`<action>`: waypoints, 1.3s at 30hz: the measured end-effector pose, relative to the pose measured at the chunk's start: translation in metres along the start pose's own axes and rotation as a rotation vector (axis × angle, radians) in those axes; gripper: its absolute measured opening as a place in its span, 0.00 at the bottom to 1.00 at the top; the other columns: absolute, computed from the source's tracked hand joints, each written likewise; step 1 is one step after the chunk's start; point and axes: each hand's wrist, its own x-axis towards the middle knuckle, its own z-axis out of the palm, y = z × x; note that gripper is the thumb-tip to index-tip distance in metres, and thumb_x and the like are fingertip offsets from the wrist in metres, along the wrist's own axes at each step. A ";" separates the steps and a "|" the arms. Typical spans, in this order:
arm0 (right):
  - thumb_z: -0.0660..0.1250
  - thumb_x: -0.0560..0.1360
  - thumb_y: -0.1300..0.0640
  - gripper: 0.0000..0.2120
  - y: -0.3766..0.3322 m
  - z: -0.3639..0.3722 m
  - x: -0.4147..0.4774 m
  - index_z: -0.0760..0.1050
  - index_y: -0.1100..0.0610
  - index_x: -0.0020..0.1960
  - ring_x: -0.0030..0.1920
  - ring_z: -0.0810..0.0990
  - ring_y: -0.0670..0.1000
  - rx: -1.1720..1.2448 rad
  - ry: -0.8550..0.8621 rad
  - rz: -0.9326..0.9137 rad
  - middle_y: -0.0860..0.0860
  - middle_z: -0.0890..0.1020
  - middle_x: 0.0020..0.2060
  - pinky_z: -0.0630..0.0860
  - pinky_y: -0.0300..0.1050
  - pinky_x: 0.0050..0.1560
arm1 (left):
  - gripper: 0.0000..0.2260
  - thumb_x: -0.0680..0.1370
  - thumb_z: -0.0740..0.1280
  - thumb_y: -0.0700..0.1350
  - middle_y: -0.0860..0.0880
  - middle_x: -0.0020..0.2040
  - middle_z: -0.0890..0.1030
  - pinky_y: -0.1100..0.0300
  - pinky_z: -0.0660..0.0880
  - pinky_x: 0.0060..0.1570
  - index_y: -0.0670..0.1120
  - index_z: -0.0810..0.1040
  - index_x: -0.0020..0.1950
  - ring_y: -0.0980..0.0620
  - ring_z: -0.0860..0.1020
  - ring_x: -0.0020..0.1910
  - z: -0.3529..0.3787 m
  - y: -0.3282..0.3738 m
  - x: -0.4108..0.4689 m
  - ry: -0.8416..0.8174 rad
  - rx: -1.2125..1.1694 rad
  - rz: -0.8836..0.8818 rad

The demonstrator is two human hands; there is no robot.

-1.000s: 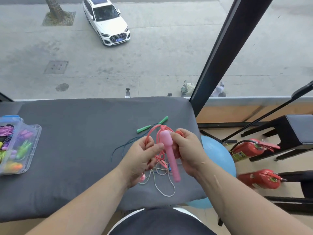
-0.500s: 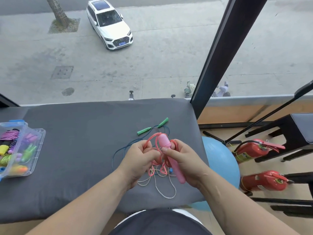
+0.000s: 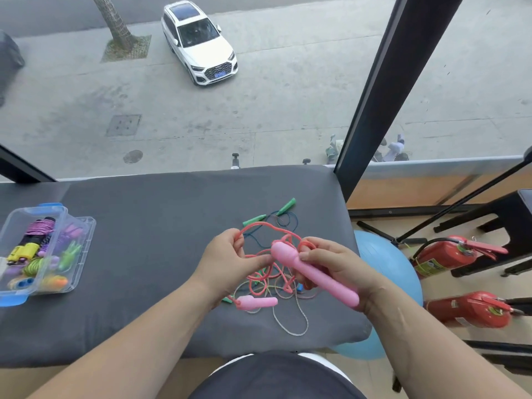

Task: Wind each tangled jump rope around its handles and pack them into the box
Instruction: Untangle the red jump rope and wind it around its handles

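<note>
Rope under work: the pink cord (image 3: 263,223) arches between your hands above the right half of the grey pad (image 3: 144,240), its loops unwound and heaped. Your right hand (image 3: 336,263) is curled round the pink handle (image 3: 313,272), thumb pressed near its bulbous head. Your left hand (image 3: 230,260) pinches a loop of the cord between thumb and fingers. The second pink handle (image 3: 256,302) lies loose on the pad at six o'clock from the left hand.

Risk one: the pink loops hang into a pale cord (image 3: 292,334) and a blue cord (image 3: 293,218) lying beneath. Wind now and you will likely draw those strands into the turns. Separate first.

Risk two: the loose handle will trail, and may snag in the heap or slide off the near edge at six o'clock as the cord tightens.

Risk three: the green handles (image 3: 254,218) at twelve o'clock appear joined to the blue cord. A hard pull could tow them toward the pad's right edge, where the blue ball (image 3: 385,260) sits below at three o'clock.

Risk four: slack turns will spring apart. The box (image 3: 62,217) stands well apart at nine o'clock, open and already holding several bundles, so a loose bundle may not seat.
</note>
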 end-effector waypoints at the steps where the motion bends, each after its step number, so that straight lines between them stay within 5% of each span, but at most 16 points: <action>1: 0.67 0.72 0.61 0.05 0.000 -0.001 0.000 0.74 0.56 0.37 0.34 0.72 0.53 0.037 -0.005 -0.019 0.56 0.75 0.34 0.70 0.45 0.36 | 0.29 0.63 0.83 0.54 0.55 0.30 0.61 0.59 0.59 0.30 0.49 0.61 0.37 0.54 0.58 0.29 0.001 -0.002 0.000 0.014 0.176 0.034; 4: 0.69 0.73 0.68 0.18 0.002 0.002 0.005 0.63 0.54 0.35 0.30 0.70 0.49 0.060 0.021 -0.059 0.55 0.70 0.30 0.64 0.42 0.31 | 0.30 0.63 0.79 0.63 0.55 0.29 0.62 0.59 0.66 0.28 0.48 0.61 0.35 0.52 0.60 0.30 0.006 0.001 -0.005 0.038 0.364 0.073; 6: 0.71 0.74 0.69 0.21 0.008 0.006 0.012 0.61 0.54 0.35 0.27 0.68 0.48 0.004 0.120 -0.067 0.54 0.69 0.28 0.60 0.42 0.29 | 0.29 0.63 0.79 0.64 0.55 0.28 0.62 0.57 0.60 0.29 0.48 0.63 0.34 0.53 0.59 0.30 0.009 0.006 -0.009 0.002 0.343 0.141; 10: 0.75 0.72 0.56 0.17 0.016 0.016 0.022 0.65 0.54 0.39 0.25 0.65 0.48 -0.103 0.316 -0.065 0.54 0.73 0.30 0.61 0.41 0.28 | 0.20 0.66 0.84 0.48 0.59 0.23 0.66 0.67 0.61 0.29 0.47 0.71 0.37 0.57 0.63 0.26 0.011 0.016 -0.016 -0.055 0.096 0.148; 14: 0.64 0.82 0.52 0.16 0.009 0.014 0.022 0.69 0.57 0.37 0.24 0.65 0.48 -0.254 0.421 -0.075 0.54 0.74 0.27 0.63 0.40 0.27 | 0.27 0.64 0.80 0.55 0.53 0.34 0.58 0.56 0.59 0.35 0.49 0.61 0.37 0.52 0.60 0.34 0.001 0.005 -0.008 -0.046 -0.162 0.048; 17: 0.61 0.83 0.52 0.17 0.008 -0.002 0.019 0.71 0.60 0.38 0.25 0.67 0.48 -0.373 0.503 -0.064 0.57 0.80 0.28 0.66 0.40 0.29 | 0.23 0.68 0.76 0.57 0.45 0.37 0.57 0.55 0.56 0.33 0.47 0.63 0.40 0.51 0.61 0.34 -0.012 -0.002 -0.002 -0.024 -0.366 -0.061; 22: 0.64 0.80 0.48 0.22 0.016 -0.028 0.014 0.69 0.63 0.36 0.27 0.68 0.48 -0.640 0.649 -0.020 0.53 0.81 0.27 0.69 0.48 0.38 | 0.14 0.78 0.70 0.50 0.48 0.36 0.64 0.54 0.59 0.34 0.48 0.66 0.41 0.49 0.63 0.35 -0.022 -0.025 0.013 0.239 -0.196 -0.242; 27: 0.75 0.71 0.48 0.28 0.015 -0.027 0.009 0.56 0.53 0.32 0.30 0.57 0.51 -1.023 0.627 -0.106 0.47 0.59 0.27 0.56 0.47 0.33 | 0.22 0.69 0.81 0.49 0.51 0.39 0.66 0.56 0.63 0.33 0.49 0.66 0.45 0.52 0.65 0.34 -0.029 -0.023 0.017 0.155 -0.147 -0.276; 32: 0.69 0.67 0.65 0.22 0.013 -0.022 0.012 0.56 0.52 0.33 0.33 0.55 0.50 -0.973 0.657 -0.235 0.47 0.58 0.29 0.55 0.47 0.33 | 0.34 0.65 0.78 0.63 0.49 0.51 0.75 0.51 0.73 0.58 0.45 0.70 0.60 0.48 0.76 0.55 -0.029 -0.026 0.017 0.158 0.175 -0.376; 33: 0.68 0.66 0.67 0.20 0.011 -0.023 0.012 0.56 0.53 0.33 0.33 0.55 0.50 -0.971 0.709 -0.243 0.47 0.59 0.29 0.55 0.47 0.33 | 0.34 0.66 0.76 0.65 0.46 0.52 0.75 0.49 0.76 0.57 0.44 0.71 0.60 0.45 0.78 0.55 -0.031 -0.029 0.020 0.163 0.079 -0.451; 34: 0.66 0.66 0.68 0.19 0.010 -0.027 0.012 0.57 0.53 0.33 0.33 0.56 0.51 -0.964 0.769 -0.244 0.48 0.59 0.29 0.56 0.47 0.33 | 0.31 0.67 0.75 0.64 0.43 0.48 0.75 0.51 0.79 0.46 0.43 0.72 0.57 0.43 0.80 0.45 -0.035 -0.029 0.021 0.175 -0.084 -0.510; 36: 0.66 0.67 0.69 0.17 0.008 -0.037 0.010 0.58 0.55 0.33 0.33 0.57 0.51 -0.920 0.863 -0.248 0.50 0.61 0.29 0.57 0.48 0.33 | 0.18 0.73 0.73 0.56 0.46 0.36 0.67 0.63 0.62 0.26 0.46 0.70 0.48 0.50 0.64 0.25 -0.042 -0.033 0.025 0.219 -0.360 -0.562; 39: 0.69 0.69 0.66 0.17 0.008 -0.048 0.006 0.60 0.58 0.34 0.33 0.60 0.52 -0.853 0.785 -0.243 0.50 0.62 0.29 0.61 0.48 0.35 | 0.11 0.80 0.68 0.47 0.49 0.33 0.64 0.65 0.52 0.24 0.49 0.65 0.44 0.53 0.56 0.25 -0.048 -0.044 0.026 0.200 -0.394 -0.520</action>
